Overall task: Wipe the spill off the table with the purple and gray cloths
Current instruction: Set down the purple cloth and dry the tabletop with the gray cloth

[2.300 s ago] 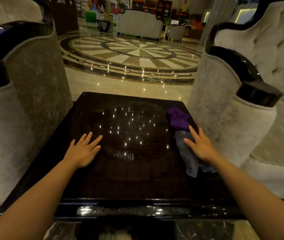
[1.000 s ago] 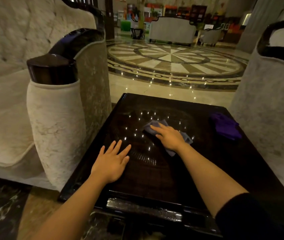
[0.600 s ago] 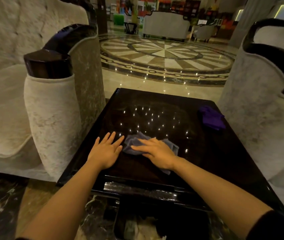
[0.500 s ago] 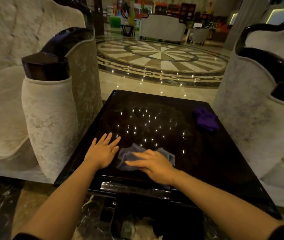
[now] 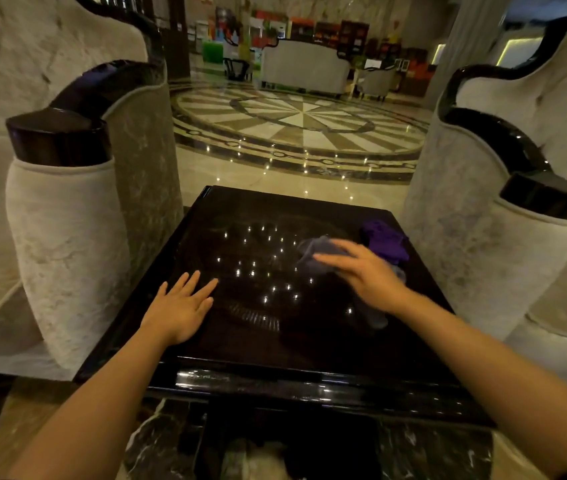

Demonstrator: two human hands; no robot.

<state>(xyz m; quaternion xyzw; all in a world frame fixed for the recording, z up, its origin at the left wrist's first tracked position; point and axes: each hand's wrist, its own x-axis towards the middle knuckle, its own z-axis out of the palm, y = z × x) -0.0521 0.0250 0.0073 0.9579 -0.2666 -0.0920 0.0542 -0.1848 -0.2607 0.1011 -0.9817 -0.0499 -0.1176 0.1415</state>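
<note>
1. Presently, the left hand [image 5: 179, 311] lies flat on the worktop [image 5: 309, 341], palm down with fingers spread, gripping nothing. It sits on the near-left part of the glossy black surface.
2. The right hand [image 5: 366, 275] is blurred. It presses palm down, fingers extended, on the gray cloth [image 5: 315, 252]; whether any finger curls around the fabric cannot be told.
3. The gray cloth lies on the worktop right of centre, bunched. Part of it shows beyond the fingertips, and another part shows at the wrist side, toward the near-right.
4. The purple cloth [image 5: 384, 242] lies crumpled near the far-right corner of the worktop, just beside the gray cloth. Neither hand touches it.
5. The worktop surface reflects many small points of light across its centre. No spill can be made out on the dark surface.
6. A pale upholstered armchair [image 5: 67, 237] with a dark glossy arm cap stands against the worktop's left edge. A matching armchair [image 5: 503, 258] stands against the right edge.
7. Beyond the far edge, the polished floor [image 5: 295, 126] carries a circular radiating inlay pattern. Further seating stands at the back of the room.
</note>
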